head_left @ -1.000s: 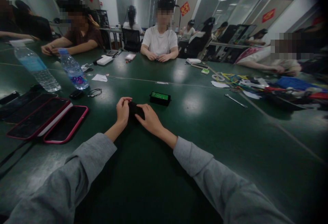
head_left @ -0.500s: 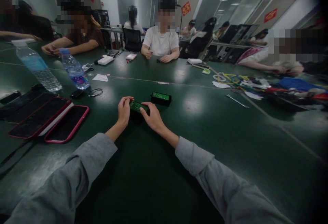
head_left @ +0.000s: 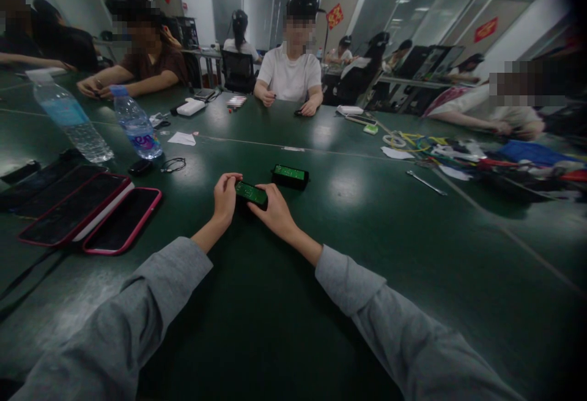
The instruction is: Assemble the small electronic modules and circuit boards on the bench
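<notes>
Between my hands is a green circuit board in a black case [head_left: 251, 192], tilted a little toward me. My left hand [head_left: 225, 196] grips its left end, fingers curled over the far edge. On the right end my right hand [head_left: 275, 208] is closed, its thumb along the near side. The underside of the case is hidden. Just beyond my right hand, a second black case with a green board [head_left: 290, 175] rests on the dark green table [head_left: 266, 303].
Two water bottles [head_left: 71, 121] and red-edged phones [head_left: 123, 220] stand and lie at left. A thin cable loop [head_left: 173, 165] is near them. On the right are a wrench [head_left: 425, 182] and a heap of cables [head_left: 463, 147]. A person in white [head_left: 290, 77] sits opposite.
My right thumb has moved off the board's top face to the near side of the case. The hands otherwise stay in place; the view has shifted slightly.
</notes>
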The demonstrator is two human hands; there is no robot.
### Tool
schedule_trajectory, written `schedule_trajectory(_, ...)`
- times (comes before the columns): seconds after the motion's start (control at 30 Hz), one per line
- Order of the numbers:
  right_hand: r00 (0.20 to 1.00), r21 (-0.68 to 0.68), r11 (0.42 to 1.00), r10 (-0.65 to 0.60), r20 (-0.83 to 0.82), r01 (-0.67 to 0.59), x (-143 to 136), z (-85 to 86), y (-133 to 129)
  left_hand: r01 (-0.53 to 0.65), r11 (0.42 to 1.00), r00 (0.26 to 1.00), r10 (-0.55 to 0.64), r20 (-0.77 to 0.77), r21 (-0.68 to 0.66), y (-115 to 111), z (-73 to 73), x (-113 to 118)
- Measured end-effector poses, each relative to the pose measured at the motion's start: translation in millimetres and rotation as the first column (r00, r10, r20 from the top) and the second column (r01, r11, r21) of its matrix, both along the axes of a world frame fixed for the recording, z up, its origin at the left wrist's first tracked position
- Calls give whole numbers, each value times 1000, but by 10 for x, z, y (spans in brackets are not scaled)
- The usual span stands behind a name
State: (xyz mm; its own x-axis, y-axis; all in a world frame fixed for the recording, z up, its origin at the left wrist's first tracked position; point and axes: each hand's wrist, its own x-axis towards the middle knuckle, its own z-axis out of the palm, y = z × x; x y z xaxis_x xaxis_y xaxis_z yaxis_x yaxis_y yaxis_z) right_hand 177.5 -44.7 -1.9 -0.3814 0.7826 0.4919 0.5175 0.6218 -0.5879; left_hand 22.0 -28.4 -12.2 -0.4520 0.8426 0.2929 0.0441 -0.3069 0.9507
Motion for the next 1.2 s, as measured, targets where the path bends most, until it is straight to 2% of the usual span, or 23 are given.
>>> schedule_trajectory(0.23, 989, 135, 990, 18, 144, -38, -31, 67, -72, 10, 1000, 1000, -11, -13, -15, 21, -23, -1)
schedule_trajectory(0.6, 972, 195, 978, 23, 233, -70, -31, 103, -110, 27, 999, 999, -28, -18, -22, 7, -17, 5)
schedule_trajectory(0.77, 940, 232, 961, 66, 336, -150, -41, 139, -174, 21, 999, 1000, -21, -19, -27, 15, -24, -6)
schedule_trajectory(0.9, 963, 196, 968, 102, 250, -154, -47, 142, -185, 26, 999, 999, -27, -23, -41, 11, -18, -2)
schedule_trajectory(1.03, 997, 121, 990, 74, 34, -77, -37, 97, -116, 30, 999, 998, -32, -60, -38, 8, -9, -3)
schedule_trajectory(1.1, 998, 28, 999, 25, -58, -23, -28, 58, -63, 27, 999, 996, -30, -86, -37, 9, -7, -7)
schedule_trajectory(1.2, 995, -139, 990, -1, -97, -12, -18, 13, -7, 29, 999, 995, -34, -97, -46, 13, -9, -11)
